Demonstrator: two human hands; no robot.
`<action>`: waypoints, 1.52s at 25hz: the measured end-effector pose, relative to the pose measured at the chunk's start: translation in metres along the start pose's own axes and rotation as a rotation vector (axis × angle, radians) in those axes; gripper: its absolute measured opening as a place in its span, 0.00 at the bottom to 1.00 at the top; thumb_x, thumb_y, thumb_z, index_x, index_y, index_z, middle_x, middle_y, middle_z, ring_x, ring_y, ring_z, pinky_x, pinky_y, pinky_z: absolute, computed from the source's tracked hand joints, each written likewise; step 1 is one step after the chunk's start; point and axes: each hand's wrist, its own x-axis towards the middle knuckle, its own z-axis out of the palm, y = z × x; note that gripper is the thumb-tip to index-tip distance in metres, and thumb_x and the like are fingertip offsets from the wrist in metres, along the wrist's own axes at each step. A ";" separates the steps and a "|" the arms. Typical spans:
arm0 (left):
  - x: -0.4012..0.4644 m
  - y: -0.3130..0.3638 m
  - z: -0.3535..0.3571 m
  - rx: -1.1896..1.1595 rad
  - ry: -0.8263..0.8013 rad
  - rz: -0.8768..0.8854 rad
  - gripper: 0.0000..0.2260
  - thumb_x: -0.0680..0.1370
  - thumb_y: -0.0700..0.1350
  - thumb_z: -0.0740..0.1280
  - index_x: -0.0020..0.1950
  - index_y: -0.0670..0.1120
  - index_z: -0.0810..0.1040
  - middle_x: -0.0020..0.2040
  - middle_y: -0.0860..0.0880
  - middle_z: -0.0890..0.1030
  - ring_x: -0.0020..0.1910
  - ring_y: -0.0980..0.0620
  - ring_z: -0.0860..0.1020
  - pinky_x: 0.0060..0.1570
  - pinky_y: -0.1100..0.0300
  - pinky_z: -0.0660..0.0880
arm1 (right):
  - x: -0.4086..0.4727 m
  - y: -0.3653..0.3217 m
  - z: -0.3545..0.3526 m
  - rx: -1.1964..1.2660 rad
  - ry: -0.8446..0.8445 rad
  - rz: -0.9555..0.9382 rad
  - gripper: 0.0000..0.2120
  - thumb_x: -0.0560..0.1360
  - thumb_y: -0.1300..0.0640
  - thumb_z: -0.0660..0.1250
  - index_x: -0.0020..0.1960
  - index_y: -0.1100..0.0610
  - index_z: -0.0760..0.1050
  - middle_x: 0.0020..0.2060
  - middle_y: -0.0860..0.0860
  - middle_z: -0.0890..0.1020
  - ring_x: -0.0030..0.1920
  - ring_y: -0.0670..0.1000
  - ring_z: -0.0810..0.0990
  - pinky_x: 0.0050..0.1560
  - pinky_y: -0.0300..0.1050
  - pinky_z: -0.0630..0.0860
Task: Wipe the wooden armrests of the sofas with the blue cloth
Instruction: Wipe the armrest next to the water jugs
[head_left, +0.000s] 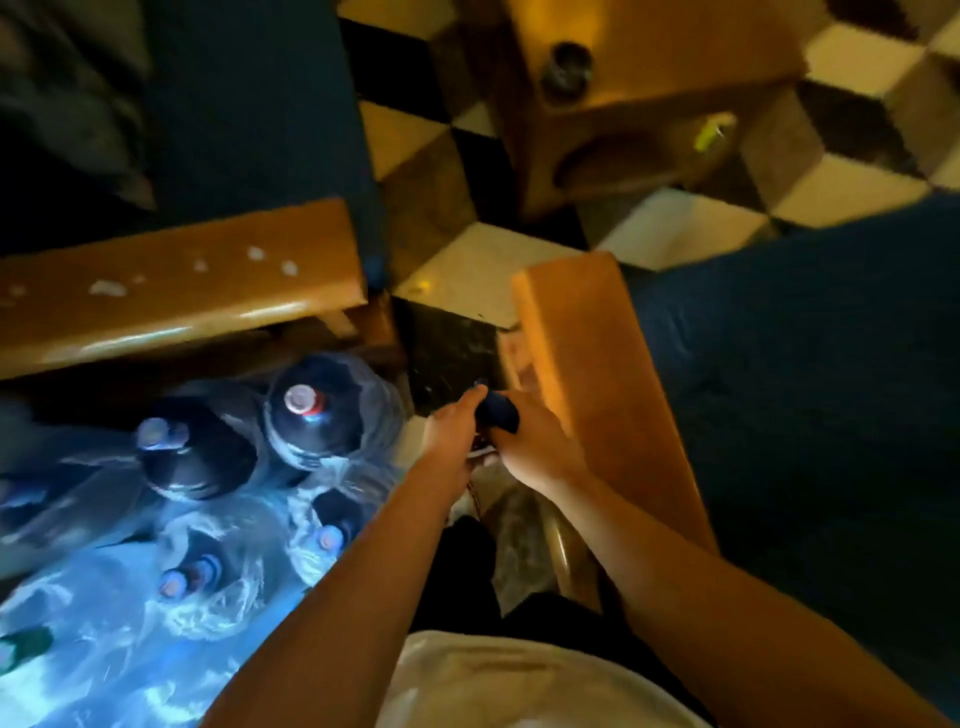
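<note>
A bunched dark blue cloth (497, 410) sits between my two hands, low in the gap between two sofas. My left hand (451, 436) grips its left side and my right hand (535, 447) holds its right side. Just right of my hands runs a wooden armrest (587, 364) of a blue sofa (810, 374). At the left lies the other wooden armrest (171, 291), with several pale specks on top, belonging to a second blue sofa (249, 104).
Several large plastic water bottles (311, 410) crowd the floor at the lower left, under the left armrest. A wooden side table (649, 78) with a dark round object stands at the top. The floor (467, 265) has a checkered tile pattern.
</note>
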 end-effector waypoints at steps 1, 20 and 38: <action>0.003 0.023 -0.015 -0.031 0.026 0.024 0.18 0.77 0.55 0.71 0.60 0.44 0.81 0.55 0.39 0.85 0.48 0.42 0.84 0.35 0.53 0.79 | 0.019 -0.021 0.007 -0.021 -0.027 -0.030 0.13 0.72 0.58 0.65 0.44 0.40 0.80 0.41 0.46 0.86 0.42 0.46 0.85 0.40 0.47 0.81; 0.154 0.254 -0.139 -0.688 0.371 -0.018 0.18 0.84 0.48 0.59 0.67 0.38 0.76 0.51 0.39 0.85 0.46 0.38 0.84 0.43 0.48 0.79 | 0.356 -0.201 0.082 -0.202 -0.209 -0.160 0.08 0.80 0.49 0.70 0.46 0.52 0.79 0.44 0.51 0.85 0.50 0.53 0.84 0.50 0.49 0.76; 0.219 0.172 -0.229 -1.036 1.028 -0.119 0.19 0.78 0.67 0.61 0.55 0.54 0.75 0.48 0.50 0.85 0.40 0.52 0.82 0.29 0.63 0.76 | 0.485 -0.269 0.343 -0.690 -0.989 -0.754 0.31 0.83 0.42 0.61 0.83 0.41 0.54 0.77 0.57 0.66 0.70 0.58 0.73 0.64 0.50 0.75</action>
